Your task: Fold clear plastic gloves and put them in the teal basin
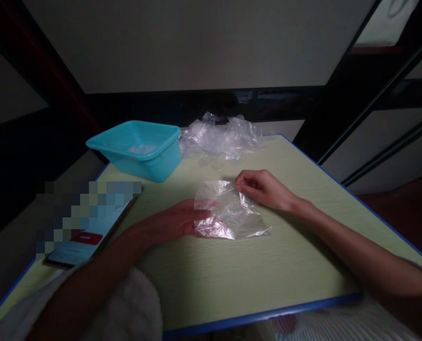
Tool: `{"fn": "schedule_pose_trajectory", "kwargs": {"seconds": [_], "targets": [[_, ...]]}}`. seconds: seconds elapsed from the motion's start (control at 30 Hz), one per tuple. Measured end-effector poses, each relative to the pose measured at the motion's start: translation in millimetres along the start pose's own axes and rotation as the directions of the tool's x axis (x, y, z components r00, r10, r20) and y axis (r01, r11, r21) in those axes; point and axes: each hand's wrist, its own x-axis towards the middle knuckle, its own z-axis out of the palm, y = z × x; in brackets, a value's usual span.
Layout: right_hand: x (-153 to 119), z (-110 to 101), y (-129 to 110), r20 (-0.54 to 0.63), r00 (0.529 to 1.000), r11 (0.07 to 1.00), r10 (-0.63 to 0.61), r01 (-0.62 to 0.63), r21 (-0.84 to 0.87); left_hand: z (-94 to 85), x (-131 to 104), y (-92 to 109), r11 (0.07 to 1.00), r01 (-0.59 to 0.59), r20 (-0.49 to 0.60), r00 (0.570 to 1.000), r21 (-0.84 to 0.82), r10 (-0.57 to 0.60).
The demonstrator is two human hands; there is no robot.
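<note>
A thin, clear plastic bag (pixel 244 220) lies wrinkled between my hands, low over the table. My left hand (pixel 182 219) has it at the left side, with one finger or the thumb across the top and other fingers showing through the film. Whether those fingers are inside the bag or beneath it, I cannot tell. At the bag's upper right edge, my right hand (pixel 262 187) pinches the film between thumb and curled fingertips. Behind the hands sits a loose heap of similar crumpled clear plastic (pixel 221 137).
A turquoise plastic basket (pixel 168 158) stands at the back left, with something whitish inside. Left of my forearm lies a phone or tablet (pixel 106 220), its screen lit and partly pixelated. The pale table (pixel 203 284) has a blue edge. Behind it rises a panelled wall (pixel 203 47).
</note>
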Motion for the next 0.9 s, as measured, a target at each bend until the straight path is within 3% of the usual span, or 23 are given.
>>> {"fn": "schedule_pose_trajectory", "kwargs": {"seconds": [0.13,0.37,0.47,0.57,0.7,0.77,0.83,0.9], "targets": [[-1,1,-1,0.024,1.0,0.986,-0.011,0.015,-0.166,-0.2,-3,2,0.999,0.02,-0.003,1.0,0.03,-0.02],[-2,3,1,0.011,1.0,0.969,0.0,0.003,-0.247,-4.6,-9,10,0.998,-0.006,-0.032,0.999,0.068,0.008],[-2,4,2,0.0,1.0,0.966,0.0,0.001,-0.26,-0.9,-12,15,0.987,-0.012,-0.117,0.993,0.159,0.031],[-3,5,2,-0.011,1.0,0.964,0.013,-0.015,-0.265,0.4,-11,17,0.944,-0.02,-0.267,0.957,0.33,0.113],[-3,5,2,-0.016,0.999,0.966,0.033,-0.036,-0.255,-3.8,-8,13,0.82,0.008,-0.358,0.902,0.573,0.242],[-3,5,2,-0.015,1.0,0.968,0.027,-0.03,-0.25,-4.5,-7,10,0.704,0.017,-0.363,0.866,0.71,0.345],[-4,5,3,-0.015,1.0,0.97,0.019,-0.022,-0.243,-2.9,-7,7,0.514,0.053,-0.352,0.788,0.856,0.505],[-4,6,4,-0.019,1.0,0.973,0.014,-0.018,-0.232,0.6,-7,3,0.308,0.091,-0.285,0.683,0.947,0.673]]}}
